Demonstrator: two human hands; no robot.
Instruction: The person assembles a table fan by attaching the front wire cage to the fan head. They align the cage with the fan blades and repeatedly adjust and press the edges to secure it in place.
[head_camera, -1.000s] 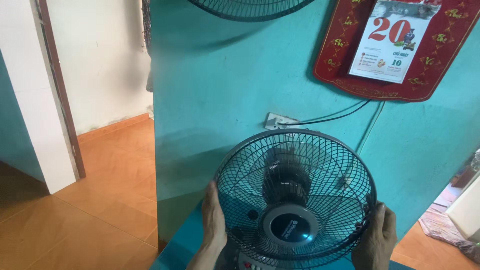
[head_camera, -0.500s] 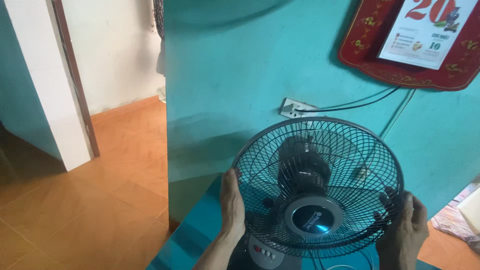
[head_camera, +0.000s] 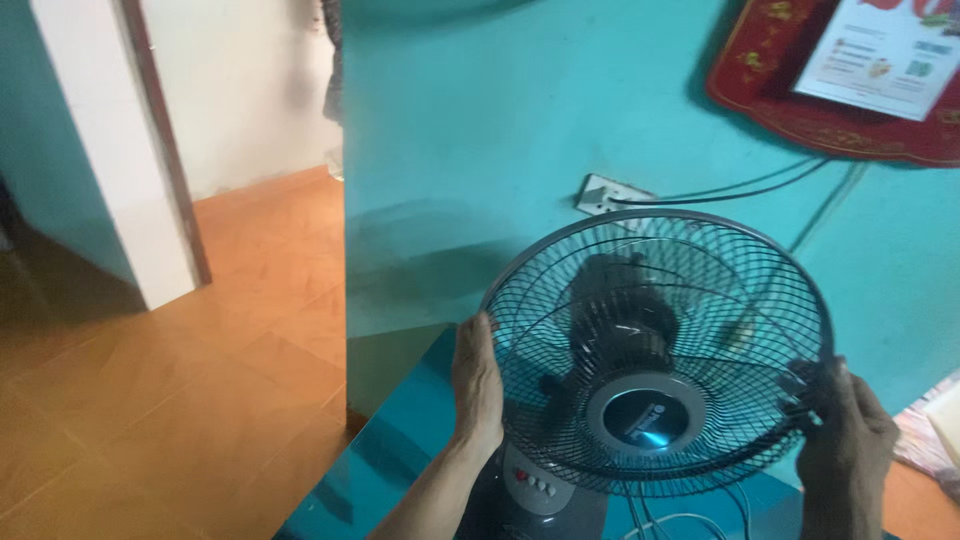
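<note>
A dark wire-cage fan (head_camera: 655, 350) is seen in the lower right of the frame, set on a glossy teal worktop (head_camera: 385, 455). Its round guard is tilted back, so that the grey hub at the centre is turned up and toward the camera; the motor housing is seen behind it, toward the wall. No long axis can be given for the round cage itself; the fan's axle runs from the hub back and away toward the wall. Below the cage, a grey base with a row of small buttons (head_camera: 535, 485) is visible, and thin cords lie beside it at the bottom edge.

The guard's rim is gripped on both sides: the left hand (head_camera: 477, 385) is closed on the left edge, and the right hand (head_camera: 850, 440) is closed on the right edge.

Directly behind the fan a teal wall (head_camera: 500, 130) stands, close to the cage. A white wall socket (head_camera: 603, 195) with a dark cable is mounted just above the guard. A red-framed wall calendar (head_camera: 850, 90) hangs in the upper right. Orange floor tiles (head_camera: 180, 400) fill the lower left, and a white door frame (head_camera: 110, 150) is seen in the upper left.
</note>
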